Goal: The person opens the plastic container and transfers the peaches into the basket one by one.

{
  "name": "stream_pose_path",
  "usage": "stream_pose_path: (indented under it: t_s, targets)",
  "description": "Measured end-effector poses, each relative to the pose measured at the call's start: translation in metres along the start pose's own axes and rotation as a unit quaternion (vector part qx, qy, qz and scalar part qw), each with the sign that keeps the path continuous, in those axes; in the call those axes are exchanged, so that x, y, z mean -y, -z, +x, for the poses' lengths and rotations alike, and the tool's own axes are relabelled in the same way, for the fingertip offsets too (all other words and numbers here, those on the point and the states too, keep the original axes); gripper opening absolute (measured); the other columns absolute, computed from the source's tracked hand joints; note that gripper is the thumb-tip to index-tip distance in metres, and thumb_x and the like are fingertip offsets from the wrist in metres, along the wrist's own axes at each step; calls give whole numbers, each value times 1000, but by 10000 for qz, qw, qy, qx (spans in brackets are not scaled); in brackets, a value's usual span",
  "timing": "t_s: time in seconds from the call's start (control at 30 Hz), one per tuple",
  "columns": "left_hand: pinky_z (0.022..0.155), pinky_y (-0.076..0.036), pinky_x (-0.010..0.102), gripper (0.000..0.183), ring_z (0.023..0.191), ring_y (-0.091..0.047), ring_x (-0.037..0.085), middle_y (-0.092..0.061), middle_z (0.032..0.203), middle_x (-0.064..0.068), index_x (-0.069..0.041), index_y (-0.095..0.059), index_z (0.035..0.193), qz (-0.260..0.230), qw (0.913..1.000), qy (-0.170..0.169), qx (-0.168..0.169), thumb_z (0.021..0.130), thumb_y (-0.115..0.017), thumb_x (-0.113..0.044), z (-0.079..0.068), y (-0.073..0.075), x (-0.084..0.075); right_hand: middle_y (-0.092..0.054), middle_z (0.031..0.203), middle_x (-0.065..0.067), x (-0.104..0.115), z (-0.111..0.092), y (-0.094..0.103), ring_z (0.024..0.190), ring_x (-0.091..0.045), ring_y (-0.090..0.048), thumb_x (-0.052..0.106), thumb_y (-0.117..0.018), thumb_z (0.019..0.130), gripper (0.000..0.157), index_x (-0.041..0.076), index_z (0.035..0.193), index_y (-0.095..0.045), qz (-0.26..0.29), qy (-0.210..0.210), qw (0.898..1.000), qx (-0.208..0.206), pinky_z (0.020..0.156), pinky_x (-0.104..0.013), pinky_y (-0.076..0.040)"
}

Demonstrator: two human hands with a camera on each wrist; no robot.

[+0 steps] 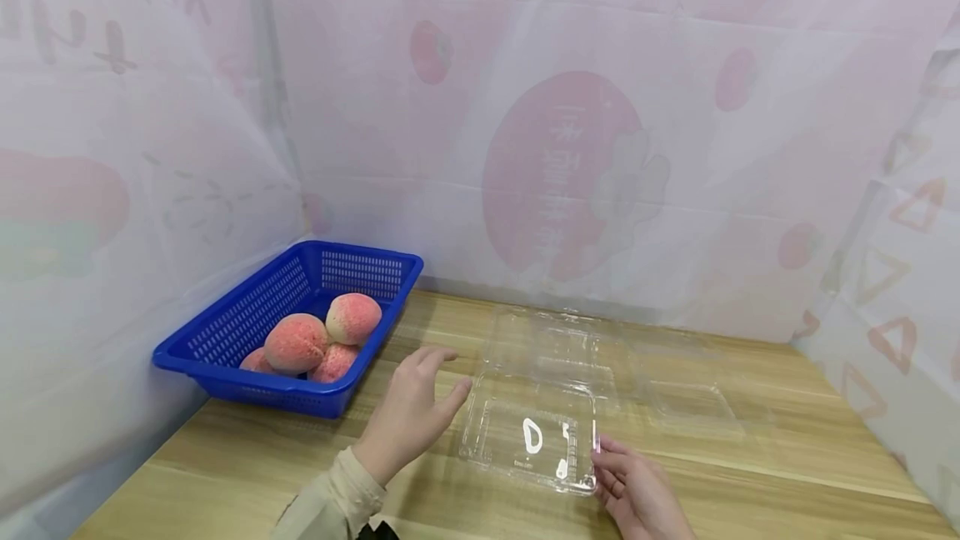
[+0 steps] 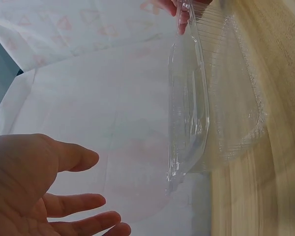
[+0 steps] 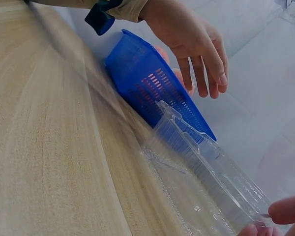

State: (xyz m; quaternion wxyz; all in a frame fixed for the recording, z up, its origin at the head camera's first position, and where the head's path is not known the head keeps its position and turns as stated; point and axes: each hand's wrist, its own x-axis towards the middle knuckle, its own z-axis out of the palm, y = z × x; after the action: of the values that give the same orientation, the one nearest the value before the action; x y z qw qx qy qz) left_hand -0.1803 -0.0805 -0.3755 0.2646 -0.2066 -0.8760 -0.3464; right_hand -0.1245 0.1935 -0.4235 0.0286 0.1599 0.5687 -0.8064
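A clear plastic clamshell box (image 1: 517, 427) is in front of me over the wooden table, its rims plain in both wrist views. My right hand (image 1: 637, 486) pinches its right edge between thumb and fingers; in the right wrist view, the thumb (image 3: 287, 209) is at the rim. Left of the box, my left hand (image 1: 416, 407) holds nothing, its fingers spread and thumb toward the box. In the left wrist view a gap separates those fingers (image 2: 83, 201) from the plastic rim (image 2: 174, 123).
A blue perforated basket (image 1: 292, 390) stands at the left with several pink, peach-like round things (image 1: 296, 342) inside. More clear plastic packaging (image 1: 686, 398) lies behind and to the right on the wooden table (image 1: 810, 473). White printed cloth (image 1: 360, 123) encloses the back and sides.
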Motion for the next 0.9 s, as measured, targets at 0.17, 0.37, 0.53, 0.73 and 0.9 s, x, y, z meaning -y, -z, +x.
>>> stream_pose_path:
  t_s: [0.17, 0.37, 0.53, 0.73, 0.9]
  targets:
    - [92, -50, 49, 35, 106, -61, 35, -66, 110, 18, 7, -66, 111, -28, 9999, 116, 81, 87, -75, -17, -3, -4, -1, -53, 104, -9, 0, 0, -2, 89, -18, -50, -3, -57, 94, 52, -14, 139, -35, -6, -28, 10000, 58, 76, -27, -46]
    - [90, -51, 47, 33, 104, -62, 34, -66, 108, 17, 7, -66, 110, -40, 10000, 5, -29, 87, -75, -16, -4, -7, -2, -53, 106, -8, 2, -1, -3, 90, -18, -49, -2, -57, 93, 51, -12, 139, -37, -48, 28, 10000, -61, 77, -28, -45]
    - [91, -50, 49, 34, 106, -61, 34, -66, 110, 17, 6, -66, 111, -81, 9999, 92, 19, 88, -74, -18, -5, -7, -2, -56, 105, -6, 4, -1, -1, 91, -18, -51, -1, -57, 93, 52, -11, 140, -37, 10, 45, 10000, -85, 79, -28, -45]
    - [92, -50, 49, 34, 107, -60, 35, -65, 111, 17, 5, -66, 113, -123, 9998, 124, 69, 89, -73, -18, -6, -8, -4, -63, 104, -6, 4, -3, 3, 93, -20, -56, 3, -56, 94, 54, -11, 142, -35, -77, 100, 9999, -66, 81, -31, -45]
    - [93, -49, 49, 33, 108, -60, 35, -65, 112, 17, 5, -66, 113, -143, 9998, 130, 83, 90, -73, -18, -6, -8, -6, -60, 108, -6, 6, -2, 8, 96, -19, -53, 10, -54, 97, 51, -10, 141, -38, -286, 215, 9993, -118, 84, -33, -44]
